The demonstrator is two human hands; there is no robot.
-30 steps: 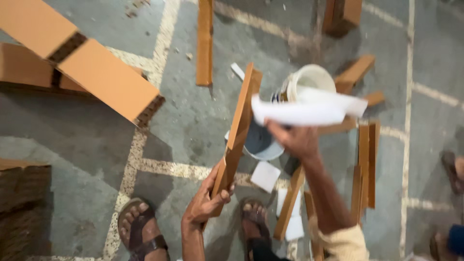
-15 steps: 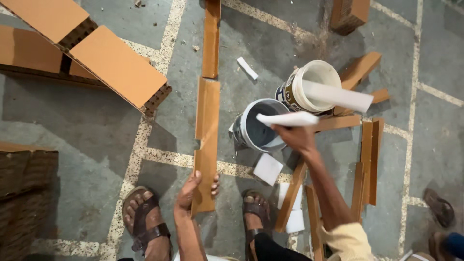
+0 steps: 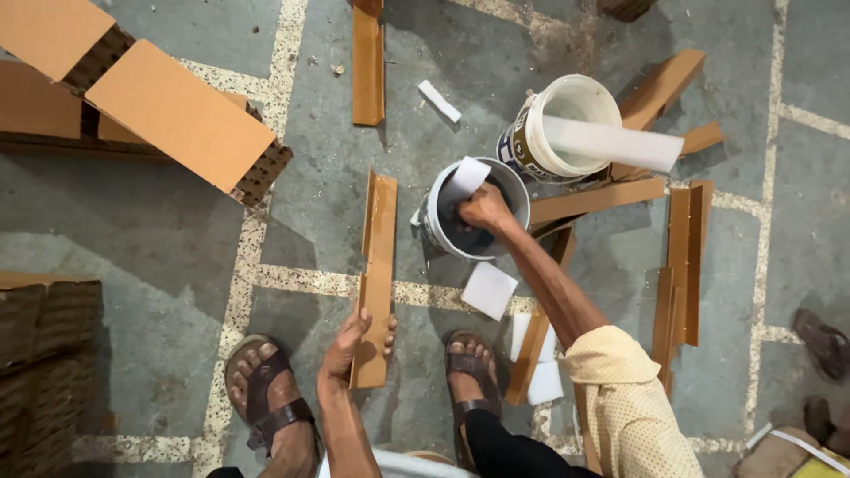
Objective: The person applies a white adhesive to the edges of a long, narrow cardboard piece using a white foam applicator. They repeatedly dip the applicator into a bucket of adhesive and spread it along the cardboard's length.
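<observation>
On the grey concrete floor, crossed by pale speckled joint lines, the person stands in brown sandals and works downward with both hands. The left hand has its grip clamped on the near end of a long orange-brown angle strip, thumb on one side and fingers curled round the far edge; half a second ago that strip stood farther left and nearly in line with the strip higher up the floor, and a second ago it was tilted up across the buckets, so it has been lowered and now lies lengthwise, pointing away from the feet. The right hand has changed more: it was holding a white sheet above the buckets, and now it is down inside the grey bucket, grip closed on a white piece whose upper corner sticks out over the rim (what the bucket holds is too dark to tell). Judging by this, the piece is being dipped or loaded while the strip is held ready beside it. Just beyond stands a white bucket with a white strip laid across its mouth. More orange-brown strips lie scattered to the right, a small white square sits near the right sandal, and hollow terracotta blocks are stacked at upper left.
</observation>
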